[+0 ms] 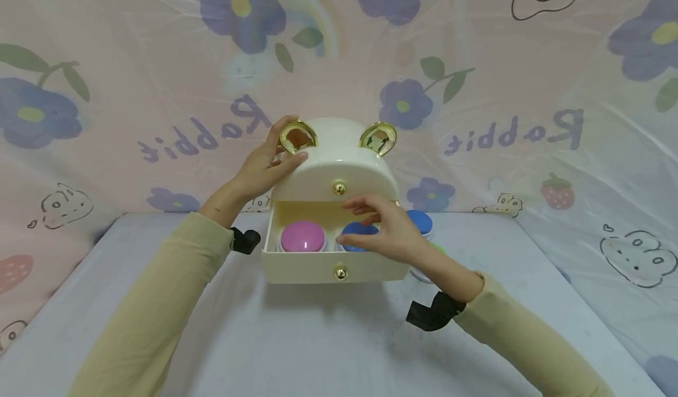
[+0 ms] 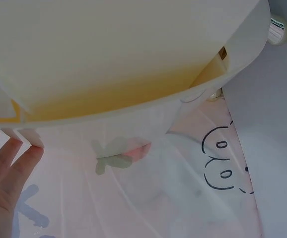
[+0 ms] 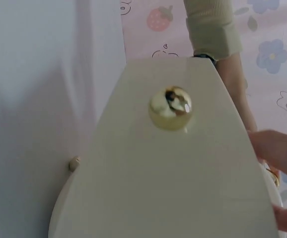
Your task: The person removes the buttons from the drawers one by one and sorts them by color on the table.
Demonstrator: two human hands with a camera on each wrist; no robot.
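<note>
A cream storage box (image 1: 333, 176) with gold-rimmed ears stands on the table, its lower drawer (image 1: 302, 267) pulled out. Inside the drawer sit a pink-lidded jar (image 1: 303, 236) and a blue-lidded jar (image 1: 359, 228). My left hand (image 1: 262, 167) holds the box at its upper left, thumb in front of the ear and fingers behind. In the left wrist view its fingertips meet the box's edge. My right hand (image 1: 392, 229) hovers over the drawer's right side, thumb and fingers apart, overlapping the blue lid. The right wrist view shows the drawer's gold knob (image 3: 171, 108).
Behind my right hand, beside the box, stands another blue-lidded jar (image 1: 421, 222), with a green item (image 1: 438, 247) partly hidden by the wrist. A white cloth (image 1: 296, 344) covers the table. A patterned curtain (image 1: 339, 85) hangs behind.
</note>
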